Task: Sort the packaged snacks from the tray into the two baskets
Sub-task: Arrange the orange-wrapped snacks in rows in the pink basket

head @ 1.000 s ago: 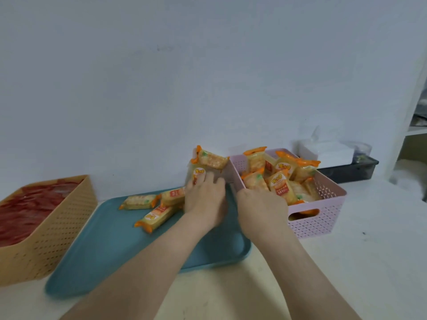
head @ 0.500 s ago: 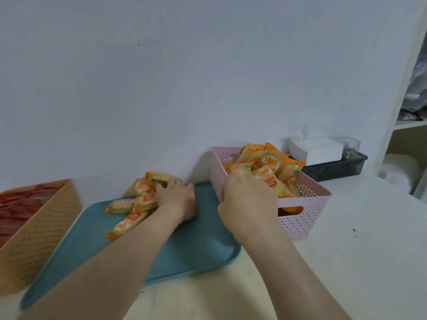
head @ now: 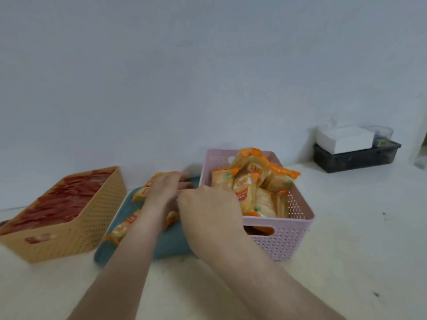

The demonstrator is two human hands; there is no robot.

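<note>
Two baskets flank the teal tray (head: pixel 171 244) on the white counter (head: pixel 346 227). The tan basket (head: pixel 69 236) to the left holds a layer of red packets (head: pixel 62 199), and the pink basket (head: pixel 288 241) to the right is piled with orange packets (head: pixel 253 179) past its rim. Most of the sorting looks done to me. What is left is a few loose orange snacks (head: pixel 122 228) on the tray, with no red ones that I can see (my arms hide part of it). My right hand (head: pixel 208 213) sits at the pink basket's near left corner, fingers hidden, so I cannot tell whether it holds anything. My left hand (head: pixel 165 192) lies over the snacks at the tray's far end, its fingers blurred; whether it is gripping or merely touching, I cannot tell.
</note>
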